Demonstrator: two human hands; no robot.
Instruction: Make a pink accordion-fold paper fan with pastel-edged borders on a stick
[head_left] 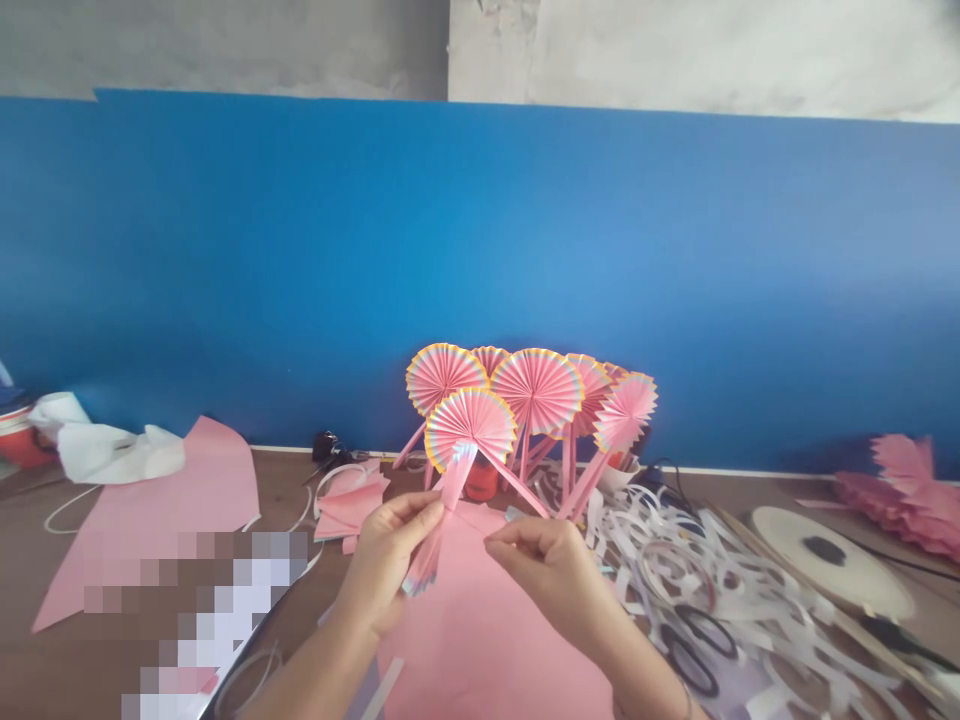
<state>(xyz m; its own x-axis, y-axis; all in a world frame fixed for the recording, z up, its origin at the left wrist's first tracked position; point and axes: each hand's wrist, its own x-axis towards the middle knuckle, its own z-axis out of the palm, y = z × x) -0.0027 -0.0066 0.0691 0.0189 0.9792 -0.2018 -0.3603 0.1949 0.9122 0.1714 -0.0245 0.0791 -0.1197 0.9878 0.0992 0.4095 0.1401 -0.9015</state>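
My left hand [401,550] pinches a folded, pleated pink paper strip [454,485] between thumb and fingers; the strip stands nearly upright with pale, jagged ends. To its right, my right hand [547,560] is closed in a pinch, apart from the strip, and whatever its fingertips hold is too small to make out. Both hands are above a large pink paper sheet [487,640]. Just behind them stands a round pleated paper fan [480,420] with a yellow edge, partly covered by the strip. More pink fans [536,385] on folded stems are grouped behind it.
Curled white paper strips [675,560] heap at the right, with black-handled scissors [697,650] among them. Beyond lie a round pale disc [832,560] and pleated pink paper [900,495]. Left are pink paper [150,530] and a white mask [120,450]. A blue panel [450,240] backs the table.
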